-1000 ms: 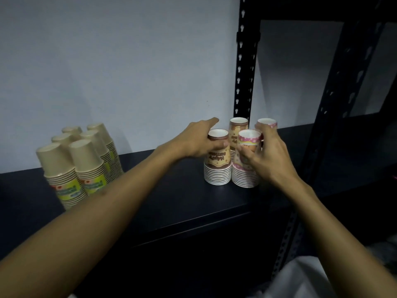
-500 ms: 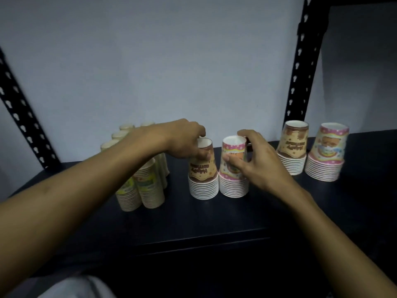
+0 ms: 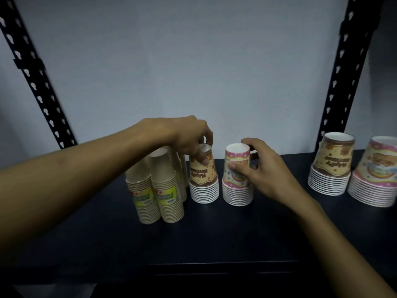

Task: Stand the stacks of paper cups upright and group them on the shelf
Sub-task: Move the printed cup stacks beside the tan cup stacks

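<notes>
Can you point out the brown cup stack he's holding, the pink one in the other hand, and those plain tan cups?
brown-trimmed cup stack [image 3: 203, 179], head view, printed side wall.
pink-trimmed cup stack [image 3: 237, 191], head view, lower stacked rims.
tan cup stacks [image 3: 167, 190], head view, front stack's side.

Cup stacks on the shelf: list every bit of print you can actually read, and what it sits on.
Brown cup stack under the left hand: upside-down brown lettering, too blurred to read.
Far brown stack: same inverted print, unreadable.
Plain stacks' yellow-green labels: blurred.
Pink stacks: pictures only, no legible text.

No legible text; cup stack [image 3: 203, 177] lettering upside-down, blurred.
</notes>
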### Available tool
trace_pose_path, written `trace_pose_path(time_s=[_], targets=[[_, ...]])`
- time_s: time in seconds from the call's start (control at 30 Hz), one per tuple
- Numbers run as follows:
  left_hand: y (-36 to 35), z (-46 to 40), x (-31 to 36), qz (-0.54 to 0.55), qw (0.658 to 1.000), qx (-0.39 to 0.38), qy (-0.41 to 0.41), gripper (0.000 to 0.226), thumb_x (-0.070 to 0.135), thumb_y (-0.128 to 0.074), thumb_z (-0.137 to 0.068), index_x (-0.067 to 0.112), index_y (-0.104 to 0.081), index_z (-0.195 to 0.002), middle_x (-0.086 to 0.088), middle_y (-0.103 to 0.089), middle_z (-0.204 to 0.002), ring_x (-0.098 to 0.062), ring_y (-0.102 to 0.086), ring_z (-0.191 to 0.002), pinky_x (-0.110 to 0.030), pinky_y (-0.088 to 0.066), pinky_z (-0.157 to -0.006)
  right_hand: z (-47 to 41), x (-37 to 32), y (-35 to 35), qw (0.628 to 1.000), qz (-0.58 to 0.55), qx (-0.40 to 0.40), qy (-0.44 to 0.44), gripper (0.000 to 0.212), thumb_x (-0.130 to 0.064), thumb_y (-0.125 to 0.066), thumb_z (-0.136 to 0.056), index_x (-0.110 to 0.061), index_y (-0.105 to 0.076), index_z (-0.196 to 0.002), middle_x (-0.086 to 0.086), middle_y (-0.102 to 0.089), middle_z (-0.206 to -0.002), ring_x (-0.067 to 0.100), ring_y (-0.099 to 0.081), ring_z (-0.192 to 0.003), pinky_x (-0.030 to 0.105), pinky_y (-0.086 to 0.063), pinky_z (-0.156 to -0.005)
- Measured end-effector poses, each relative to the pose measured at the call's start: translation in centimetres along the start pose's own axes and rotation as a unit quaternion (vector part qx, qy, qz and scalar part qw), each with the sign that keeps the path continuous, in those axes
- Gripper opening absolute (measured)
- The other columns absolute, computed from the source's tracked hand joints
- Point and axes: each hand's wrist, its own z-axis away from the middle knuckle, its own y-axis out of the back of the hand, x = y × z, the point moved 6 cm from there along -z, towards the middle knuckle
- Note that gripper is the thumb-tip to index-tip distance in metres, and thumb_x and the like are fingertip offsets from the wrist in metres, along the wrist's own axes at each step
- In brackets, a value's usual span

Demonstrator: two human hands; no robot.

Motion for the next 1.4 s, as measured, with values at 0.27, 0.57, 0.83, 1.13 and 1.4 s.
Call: trace_pose_path(time_s=[0.27, 0.57, 0.83, 1.13, 1.4], targets=[[-0.3, -0.8, -1.9, 0.016, 1.0, 0.003, 0.016, 0.057, 0.047, -0.078, -0.082, 0.023, -0.063, -0.132, 0.001, -0.07, -0.126, -0.016, -0.063, -0.092, -0.032, -0.054, -0.088, -2.4, 0.2, -1.5, 1.0, 0.004, -0.022, 0.021, 0.047, -0.039, -0.077, -0.084, -0.02, -0.05, -0.117, -0.001, -0.058, -0.116, 0.008, -0.058, -0.093, 0.02, -0.05, -0.071], [-0.1, -1.1, -2.0, -0.002, 1.0, -0.024, 0.006, 0.058, 0.047, -0.078, -0.081, 0.021, -0.064, -0.131, 0.001, -0.071, -0.124, -0.02, -0.069, -0.103, -0.038, -0.056, -0.095, -3.1, 1.0, -1.9, 0.998, -0.011, -0.063, -0.012, 0.06, -0.042, -0.073, -0.088, -0.028, -0.043, -0.138, -0.009, -0.053, -0.12, 0.008, -0.06, -0.093, 0.022, -0.052, -0.076], [0.0, -1.1, -2.2, -0.001, 1.0, -0.002, -0.005, 0.057, 0.052, -0.078, -0.079, 0.02, -0.069, -0.125, 0.001, -0.073, -0.118, -0.02, -0.07, -0.1, -0.037, -0.057, -0.092, -3.2, 1.1, -1.7, 0.998, -0.026, -0.057, -0.019, 0.063, -0.039, -0.075, -0.085, -0.026, -0.047, -0.14, -0.009, -0.056, -0.122, 0.011, -0.06, -0.104, 0.027, -0.053, -0.082], [-0.1, -0.8, -2.3, -0.005, 0.999, 0.025, -0.02, 0.059, 0.059, -0.075, -0.077, 0.022, -0.071, -0.121, 0.003, -0.074, -0.115, -0.018, -0.069, -0.104, -0.037, -0.057, -0.092, -3.4, 1.7, -1.0, 0.991, -0.111, -0.058, -0.037, 0.065, -0.032, -0.079, -0.083, -0.02, -0.052, -0.14, -0.002, -0.064, -0.119, 0.007, -0.065, -0.1, 0.023, -0.056, -0.078], [0.0, -1.0, -2.0, -0.015, 1.0, 0.014, -0.023, 0.059, 0.058, -0.073, -0.079, 0.019, -0.07, -0.124, 0.001, -0.073, -0.118, -0.019, -0.07, -0.102, -0.036, -0.058, -0.09, -3.3, 1.3, -1.2, 0.987, -0.139, -0.073, -0.011, 0.043, -0.026, -0.078, -0.084, -0.024, -0.061, -0.123, -0.01, -0.068, -0.11, 0.006, -0.07, -0.097, 0.021, -0.06, -0.08]])
